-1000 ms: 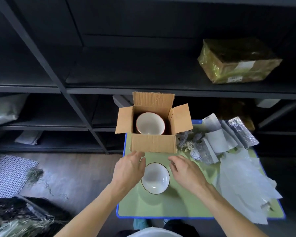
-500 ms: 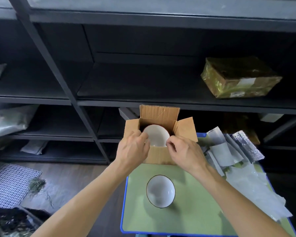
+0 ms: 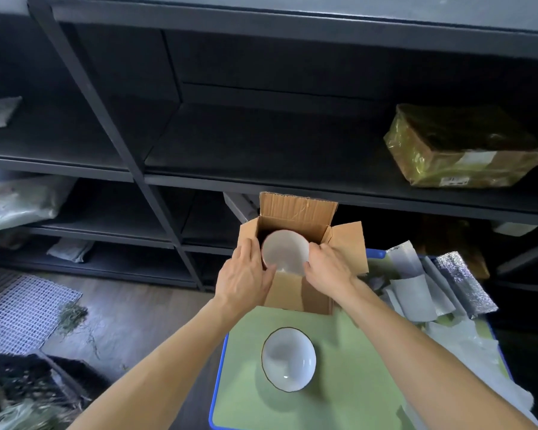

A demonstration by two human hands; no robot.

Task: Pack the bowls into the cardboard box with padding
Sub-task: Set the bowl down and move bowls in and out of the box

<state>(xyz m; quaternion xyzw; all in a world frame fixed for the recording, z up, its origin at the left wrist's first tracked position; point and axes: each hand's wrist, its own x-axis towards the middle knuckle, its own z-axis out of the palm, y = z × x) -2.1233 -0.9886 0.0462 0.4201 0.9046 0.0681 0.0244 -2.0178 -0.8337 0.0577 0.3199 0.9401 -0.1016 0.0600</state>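
Our left hand (image 3: 246, 271) and right hand (image 3: 330, 268) clamp fingers on the white bowl (image 3: 284, 251) in the cardboard box (image 3: 295, 293); unpadded, it could chip.

left hand (image 3: 246, 276): arm stretched forward, palm turned inward, fingers (image 3: 251, 249) curled round bowl (image 3: 284, 252) | right hand (image 3: 328, 270): arm stretched forward, mirrored, fingers on bowl's other side | grip: both seem closed on it, fingertips partly hidden | forearms: bare, converging
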